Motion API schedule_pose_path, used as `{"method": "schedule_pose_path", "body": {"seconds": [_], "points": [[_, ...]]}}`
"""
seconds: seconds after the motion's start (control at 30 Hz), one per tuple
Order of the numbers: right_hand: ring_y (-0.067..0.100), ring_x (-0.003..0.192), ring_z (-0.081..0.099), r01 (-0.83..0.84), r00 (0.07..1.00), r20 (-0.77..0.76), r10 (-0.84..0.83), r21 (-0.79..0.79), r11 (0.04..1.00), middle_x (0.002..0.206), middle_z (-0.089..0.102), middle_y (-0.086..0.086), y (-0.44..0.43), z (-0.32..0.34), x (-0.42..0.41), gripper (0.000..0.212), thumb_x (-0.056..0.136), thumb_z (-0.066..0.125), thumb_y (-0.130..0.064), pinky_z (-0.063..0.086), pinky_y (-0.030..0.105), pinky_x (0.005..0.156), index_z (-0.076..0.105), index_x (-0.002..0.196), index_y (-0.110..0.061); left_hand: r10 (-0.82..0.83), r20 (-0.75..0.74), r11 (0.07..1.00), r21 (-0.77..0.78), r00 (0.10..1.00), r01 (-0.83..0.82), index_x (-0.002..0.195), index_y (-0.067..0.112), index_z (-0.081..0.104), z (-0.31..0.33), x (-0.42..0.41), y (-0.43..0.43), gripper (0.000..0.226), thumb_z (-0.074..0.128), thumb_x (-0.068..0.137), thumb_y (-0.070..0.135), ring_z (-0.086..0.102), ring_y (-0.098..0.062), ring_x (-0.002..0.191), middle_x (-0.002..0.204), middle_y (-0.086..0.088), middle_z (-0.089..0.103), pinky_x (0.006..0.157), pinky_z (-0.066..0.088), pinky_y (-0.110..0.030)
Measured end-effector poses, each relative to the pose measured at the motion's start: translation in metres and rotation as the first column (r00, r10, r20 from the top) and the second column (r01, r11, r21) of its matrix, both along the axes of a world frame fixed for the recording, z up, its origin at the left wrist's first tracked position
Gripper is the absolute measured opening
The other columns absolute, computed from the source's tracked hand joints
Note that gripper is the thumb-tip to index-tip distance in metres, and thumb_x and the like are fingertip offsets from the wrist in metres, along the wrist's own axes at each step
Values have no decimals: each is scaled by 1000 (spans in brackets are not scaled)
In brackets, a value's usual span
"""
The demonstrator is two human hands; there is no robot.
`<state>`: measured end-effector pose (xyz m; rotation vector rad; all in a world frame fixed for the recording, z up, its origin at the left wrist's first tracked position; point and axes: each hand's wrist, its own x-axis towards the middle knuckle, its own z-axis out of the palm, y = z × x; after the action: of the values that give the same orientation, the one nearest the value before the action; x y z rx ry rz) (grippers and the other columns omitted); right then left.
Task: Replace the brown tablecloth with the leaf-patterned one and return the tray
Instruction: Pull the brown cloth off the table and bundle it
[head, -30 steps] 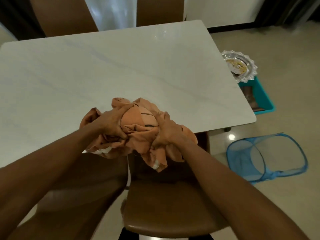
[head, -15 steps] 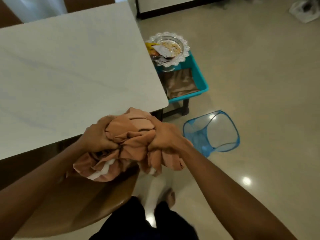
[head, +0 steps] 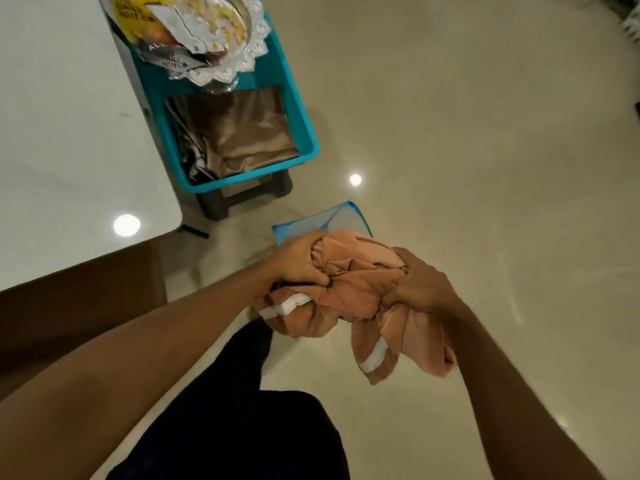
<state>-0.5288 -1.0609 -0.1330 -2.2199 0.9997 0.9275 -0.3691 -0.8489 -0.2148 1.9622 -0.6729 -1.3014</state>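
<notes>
**Brown cloth off the table, bundled in both my hands**

My left hand [head: 298, 259] and right hand [head: 420, 284] are both clenched into the brown tablecloth [head: 349, 289], which sits crumpled in a ball at the middle of the frame, its loose ends hanging toward the lower right. The table [head: 69, 140] at the upper left shows a bare white top, so I judge the stripping done. Still left: dropping this bundle, spreading the leaf-patterned cloth, and bringing back the tray [head: 207, 36], which rests on the teal bin [head: 294, 109] at the top. The blue mesh hamper [head: 332, 220] is mostly hidden behind my hands. I can't make out a leaf pattern on the folded fabric in the bin.
</notes>
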Motion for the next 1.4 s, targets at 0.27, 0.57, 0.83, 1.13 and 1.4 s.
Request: {"method": "schedule_pose_path", "body": {"seconds": [0.27, 0.57, 0.83, 1.13, 1.4], "points": [[35, 106, 62, 3, 1000, -6, -4, -153, 988, 119, 67, 5, -36, -54, 57, 91, 65, 56, -55, 46, 40, 85, 19, 148, -52, 475, -226, 880, 132, 851, -456, 137, 29, 50, -78, 2, -73, 89, 74, 52, 36, 61, -24, 117, 129, -3, 63, 103, 49, -46], [35, 124, 58, -87, 994, -63, 89, 36, 996, 138, 59, 11, -22, -204, 131, 110, 67, 48, -94, 39, 37, 80, 41, 146, -18, 375, 428, 730, 411, 823, -546, 145, 16, 40, -168, -1, -25, 72, 71, 81, 24, 47, -39, 120, 141, -16, 41, 97, 45, -47], [40, 124, 55, -131, 991, 35, 130, 53, 990, 143, 51, 12, -25, -305, 127, 66, 89, 61, -45, 47, 46, 98, 42, 148, -22, 660, 167, 612, 448, 733, -652, 127, 16, 48, -217, -13, -23, 35, 44, 92, 16, 69, -38, 86, 107, -14, 67, 83, 57, -49], [30, 108, 53, -194, 715, 596, 365, -333, 923, 129, 55, 9, -33, -266, 98, 63, 75, 65, -13, 50, 42, 80, 55, 136, -23, 653, 214, 568, 496, 726, -657, 124, 19, 51, -212, -26, 3, 36, 47, 90, 6, 69, -36, 88, 107, -15, 68, 79, 60, -46], [38, 103, 65, -312, 942, 127, 310, -5, 950, 115, 66, 13, -43, -262, 71, 46, 93, 52, -18, 54, 45, 84, 43, 138, -17, 686, 151, 532, 564, 712, -632, 130, 13, 50, -191, -34, 43, 40, 49, 93, -1, 69, -40, 91, 118, -19, 62, 77, 60, -52]]}}
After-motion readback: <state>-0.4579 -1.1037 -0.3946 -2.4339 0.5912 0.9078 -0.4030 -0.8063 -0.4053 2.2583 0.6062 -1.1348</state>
